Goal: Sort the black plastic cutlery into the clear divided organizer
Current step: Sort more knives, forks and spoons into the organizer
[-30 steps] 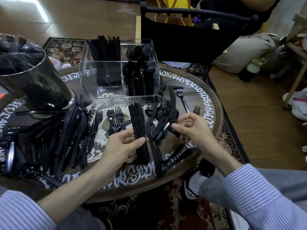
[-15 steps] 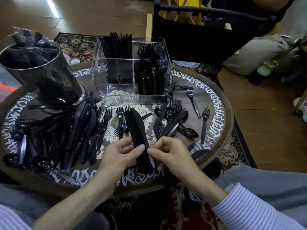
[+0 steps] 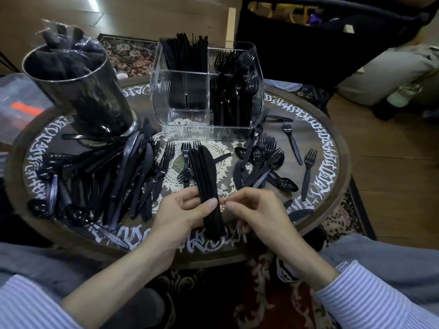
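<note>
Head view, and the only one. The left hand (image 3: 180,210) grips a stack of knives (image 3: 209,186), its fingers curled round the handles and the thumb laid across the front, blades pointing away toward the clear divided organizer (image 3: 206,91). The right hand (image 3: 251,210) has come in from the right side of the bench (image 3: 332,148), where a second ago it was among the loose forks and spoons (image 3: 263,160). Now its fingers are curled with the tips just beside the stack, at the left thumb. Whether they pinch a handle or only touch it I cannot tell. My reading is that a knife has just been added to the bundle, or the bundle is being squared up.

The organizer stands at the far middle of the bench. Knives stand upright in its back left compartment, forks and spoons on its right side, and the near left compartment looks bare. A big heap of unsorted cutlery (image 3: 114,181) lies on the left by the tall metal cup (image 3: 78,91), and a few single forks lie far right. So the sorting is well short of done, and I would guess the stack goes to the knife compartment next
</note>
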